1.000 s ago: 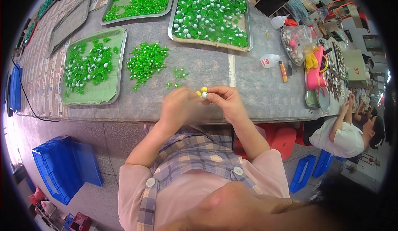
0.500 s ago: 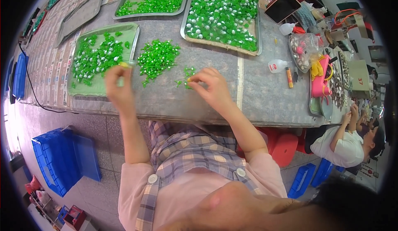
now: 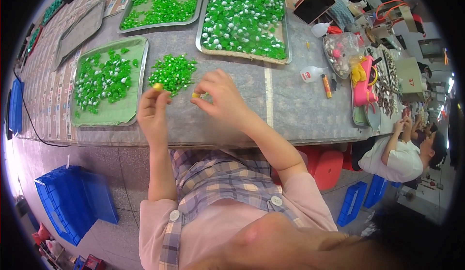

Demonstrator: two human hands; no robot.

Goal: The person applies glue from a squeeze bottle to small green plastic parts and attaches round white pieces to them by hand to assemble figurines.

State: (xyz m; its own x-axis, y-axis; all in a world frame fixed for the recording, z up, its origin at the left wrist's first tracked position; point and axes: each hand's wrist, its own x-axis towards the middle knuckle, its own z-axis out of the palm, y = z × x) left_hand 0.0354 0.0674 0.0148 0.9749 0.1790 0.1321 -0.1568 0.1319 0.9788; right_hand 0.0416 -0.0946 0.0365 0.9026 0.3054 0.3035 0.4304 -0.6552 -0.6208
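My left hand (image 3: pixel 154 112) is raised at the near right corner of the green-lined tray (image 3: pixel 104 119), its fingers curled with the thumb close to them. A yellow cover (image 3: pixel 158 86) sits on one fingertip. Whatever lies between those fingers is too small to make out. My right hand (image 3: pixel 220 98) is over the table, thumb and forefinger bent together, with another yellow fingertip cover (image 3: pixel 195 95). A few green bits show beside its fingers. Beyond both hands lies a heap of small green pieces with white spots (image 3: pixel 172 73). Green pieces with white balls (image 3: pixel 104 78) lie in the tray.
Two larger metal trays at the back hold green pieces (image 3: pixel 162 1) and green-and-white pieces (image 3: pixel 244 20). An unfilled tray (image 3: pixel 80 32) lies far left. To the right are a white squeeze bottle (image 3: pixel 312 73), an orange tube (image 3: pixel 326 86) and a pink case (image 3: pixel 364 88). A co-worker (image 3: pixel 395 158) sits beyond.
My left hand has come away from the tray's right edge toward the right hand. The two hands are closer together. The whole view has shifted slightly.
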